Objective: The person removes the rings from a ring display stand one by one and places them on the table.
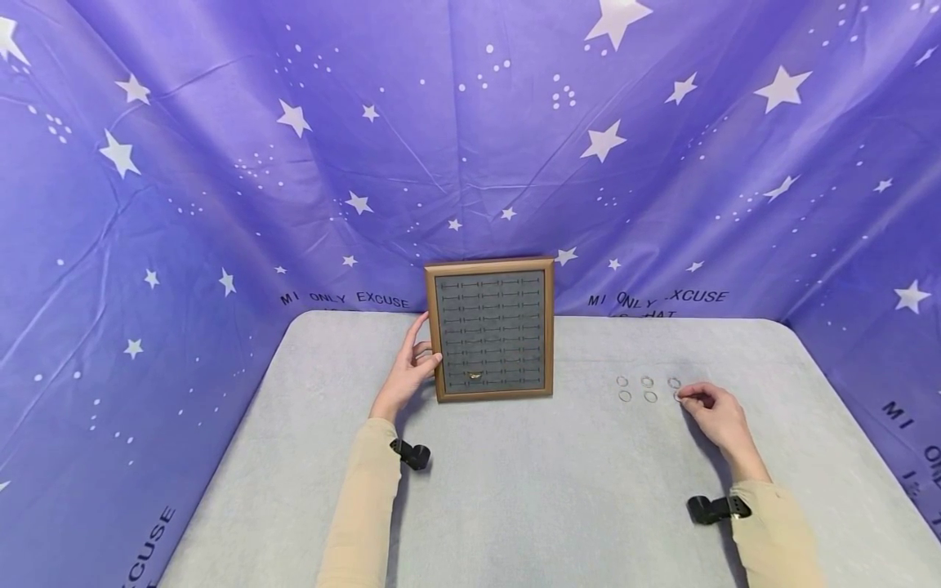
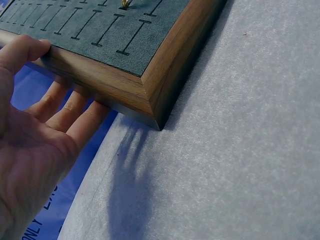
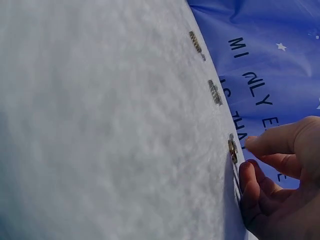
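Note:
A wood-framed ring display board (image 1: pixel 490 327) with a grey slotted pad stands upright at the back of the table. My left hand (image 1: pixel 408 371) holds its left side, thumb on the frame's front and the other fingers along its side and back. One gold-coloured ring (image 1: pixel 474 376) sits in a low slot of the pad. To the right, several rings lie in two rows, among them a ring (image 1: pixel 648 381) in the back row. My right hand (image 1: pixel 716 412) is at the front row's rightmost ring (image 3: pixel 233 151), thumb and forefinger parted close beside it; contact is unclear.
A grey-white cloth covers the table (image 1: pixel 544 482). Purple star-printed fabric (image 1: pixel 456 122) hangs behind and at both sides, close behind the display board. Each wrist wears a black camera (image 1: pixel 413 454) on a strap.

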The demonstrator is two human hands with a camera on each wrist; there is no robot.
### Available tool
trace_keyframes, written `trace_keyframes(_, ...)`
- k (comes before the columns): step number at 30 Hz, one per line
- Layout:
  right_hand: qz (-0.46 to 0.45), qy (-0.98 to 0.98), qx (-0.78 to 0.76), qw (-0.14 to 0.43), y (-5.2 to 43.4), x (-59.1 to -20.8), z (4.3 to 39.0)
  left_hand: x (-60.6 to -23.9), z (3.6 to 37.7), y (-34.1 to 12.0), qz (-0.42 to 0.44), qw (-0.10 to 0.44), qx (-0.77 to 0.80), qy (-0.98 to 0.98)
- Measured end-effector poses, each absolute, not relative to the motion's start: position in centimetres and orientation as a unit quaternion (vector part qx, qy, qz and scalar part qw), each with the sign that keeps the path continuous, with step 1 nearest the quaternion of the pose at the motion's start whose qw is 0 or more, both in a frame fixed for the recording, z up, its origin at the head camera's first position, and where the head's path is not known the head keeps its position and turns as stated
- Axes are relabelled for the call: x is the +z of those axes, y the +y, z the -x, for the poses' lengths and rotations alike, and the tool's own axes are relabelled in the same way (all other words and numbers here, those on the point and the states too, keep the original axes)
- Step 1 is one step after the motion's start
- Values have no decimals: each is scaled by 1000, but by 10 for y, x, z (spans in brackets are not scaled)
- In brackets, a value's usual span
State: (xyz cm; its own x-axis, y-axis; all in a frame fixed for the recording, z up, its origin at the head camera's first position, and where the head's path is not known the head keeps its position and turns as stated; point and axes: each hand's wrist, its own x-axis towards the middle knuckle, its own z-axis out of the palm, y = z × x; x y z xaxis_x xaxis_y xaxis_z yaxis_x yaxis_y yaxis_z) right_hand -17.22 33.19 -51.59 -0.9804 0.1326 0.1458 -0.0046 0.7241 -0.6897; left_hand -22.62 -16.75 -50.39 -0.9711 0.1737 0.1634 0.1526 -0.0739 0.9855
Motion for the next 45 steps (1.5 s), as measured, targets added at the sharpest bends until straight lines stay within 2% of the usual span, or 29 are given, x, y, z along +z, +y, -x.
trace_keyframes(5,46,-900,413,129,323,-512,171,-503,226,-167,-114,14,726,678)
trace_keyframes(8,41,-880,454,131,314,-511,171,-503,227,-168,-112,21,727,677)
trace_keyframes(16,27,-855,509,95,285,-504,171,-481,216,-165,-113,33,718,686)
trace_keyframes(22,4,-843,533,76,261,-494,168,-499,225,-168,-110,26,721,683)
trace_keyframes(27,-8,-842,535,71,251,-505,172,-503,226,-167,-113,15,723,681)
trace_keyframes(35,-28,-829,557,46,213,-473,159,-504,226,-168,-116,12,722,683)
trace_keyframes(40,-37,-811,583,13,201,-484,167,-503,227,-168,-107,18,719,686)
trace_keyframes(45,-53,-810,584,7,189,-499,177,-503,228,-169,-111,28,723,681)
